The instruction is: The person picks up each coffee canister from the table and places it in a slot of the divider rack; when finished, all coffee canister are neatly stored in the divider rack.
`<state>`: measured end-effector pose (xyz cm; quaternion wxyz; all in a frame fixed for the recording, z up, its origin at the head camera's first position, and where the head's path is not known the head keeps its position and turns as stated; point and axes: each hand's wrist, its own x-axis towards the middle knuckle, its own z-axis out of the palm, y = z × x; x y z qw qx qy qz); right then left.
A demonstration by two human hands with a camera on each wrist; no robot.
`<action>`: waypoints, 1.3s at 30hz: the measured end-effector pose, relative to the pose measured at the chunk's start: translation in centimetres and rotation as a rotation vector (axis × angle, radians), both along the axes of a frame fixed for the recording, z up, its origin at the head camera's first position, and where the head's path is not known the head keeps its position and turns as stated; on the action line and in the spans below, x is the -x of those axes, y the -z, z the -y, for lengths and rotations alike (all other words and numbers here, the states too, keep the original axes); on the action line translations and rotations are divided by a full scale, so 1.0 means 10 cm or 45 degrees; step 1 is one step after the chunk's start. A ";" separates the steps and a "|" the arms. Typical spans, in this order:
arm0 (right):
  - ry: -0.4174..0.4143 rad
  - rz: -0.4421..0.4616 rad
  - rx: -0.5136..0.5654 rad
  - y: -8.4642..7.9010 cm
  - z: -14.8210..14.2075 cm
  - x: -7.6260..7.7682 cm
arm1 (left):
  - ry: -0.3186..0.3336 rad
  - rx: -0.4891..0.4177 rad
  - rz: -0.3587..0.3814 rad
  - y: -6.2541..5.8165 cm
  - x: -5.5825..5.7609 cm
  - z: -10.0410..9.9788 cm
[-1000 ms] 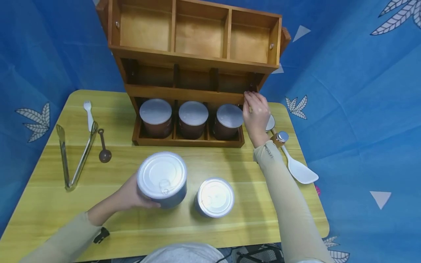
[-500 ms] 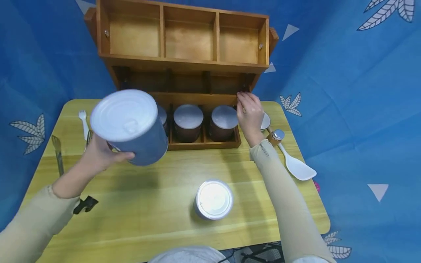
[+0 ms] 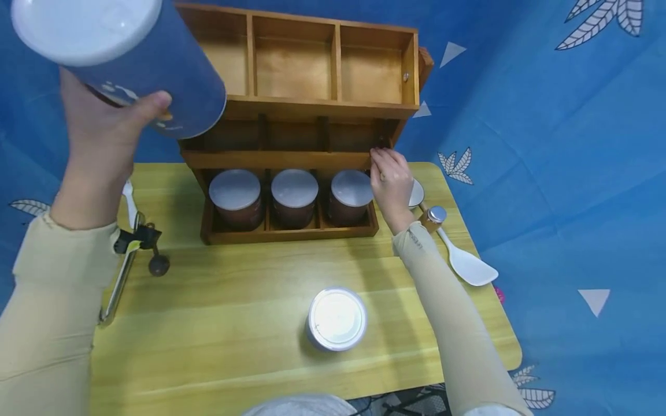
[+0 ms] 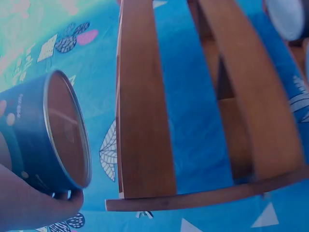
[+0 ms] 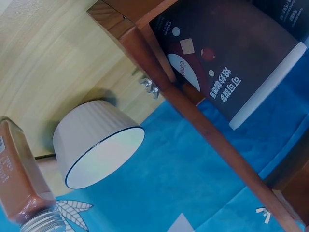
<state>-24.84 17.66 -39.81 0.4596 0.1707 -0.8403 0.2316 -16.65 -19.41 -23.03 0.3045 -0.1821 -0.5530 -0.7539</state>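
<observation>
My left hand [image 3: 101, 124] grips a large blue can [image 3: 171, 81] with a white lid, held high and tilted at the upper left of the head view. Its base rim faces the rack in the left wrist view, where the can [image 4: 26, 111] is apart from the wood. My right hand [image 3: 392, 179] holds the right end of the wooden rack's [image 3: 291, 159] middle tier, fingers curled at the front board. Three brown canisters [image 3: 293, 211] with pale lids fill the bottom tier. A smaller blue can [image 3: 337, 319] with a white lid stands on the table.
Metal tongs [image 3: 121, 286], a brown scoop [image 3: 158, 265] and a white fork [image 3: 129, 199] lie on the left. To the right are a white bowl [image 5: 94, 133], a silver-capped jar [image 5: 24, 169] and a white spatula [image 3: 470, 266]. A blue cloth hangs behind.
My left hand has lifted the large can from low over the table up and leftward, to the rack's upper left. My right hand keeps its hold on the rack.
</observation>
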 end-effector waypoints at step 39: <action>0.033 -0.007 -0.021 0.04 -0.01 0.00 | -0.513 0.555 -0.012 0.15 0.82 -0.23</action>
